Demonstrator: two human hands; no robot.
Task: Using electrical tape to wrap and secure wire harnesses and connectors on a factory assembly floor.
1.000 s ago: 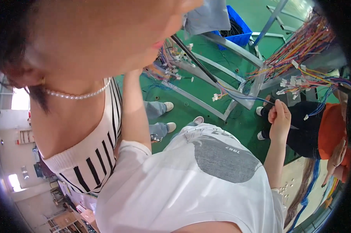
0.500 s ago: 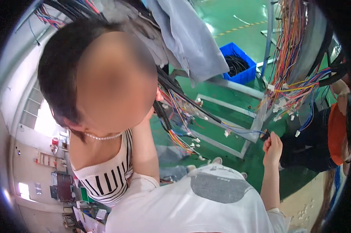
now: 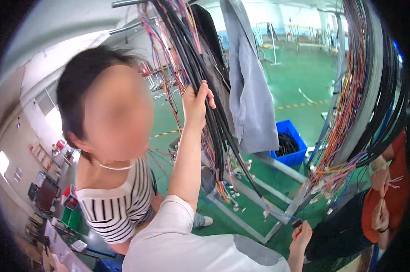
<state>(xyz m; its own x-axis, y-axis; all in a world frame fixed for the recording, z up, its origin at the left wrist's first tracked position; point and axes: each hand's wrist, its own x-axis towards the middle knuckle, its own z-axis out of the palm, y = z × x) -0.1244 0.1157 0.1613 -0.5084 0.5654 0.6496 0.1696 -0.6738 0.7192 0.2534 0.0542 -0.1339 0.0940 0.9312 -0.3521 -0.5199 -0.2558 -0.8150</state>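
Works with 2 hands well apart. Grips a bundle of black cables (image 3: 183,54) with the left hand (image 3: 197,100), fingers curled around it. Pinches a small dark piece (image 3: 297,223) at the end of some blue wires (image 3: 281,215) with the right hand (image 3: 301,235), nearer and to the right, just beside the gray metal frame (image 3: 284,170). Cannot tell the exact kind of piece, with fingertips over part of it.

Has colored wire ends (image 3: 222,189) with white connectors on the near side of the left hand. To the right of the bundle, has a hanging gray cloth (image 3: 252,99); farther right, a blue bin (image 3: 293,159) with dark cables inside, on a green floor (image 3: 300,77). At far right, has a thick hank of multicolored wires (image 3: 357,68). Near left, has a co-worker in a striped top (image 3: 112,213); near right, another in orange (image 3: 397,181), hands close together by thin pale wires.
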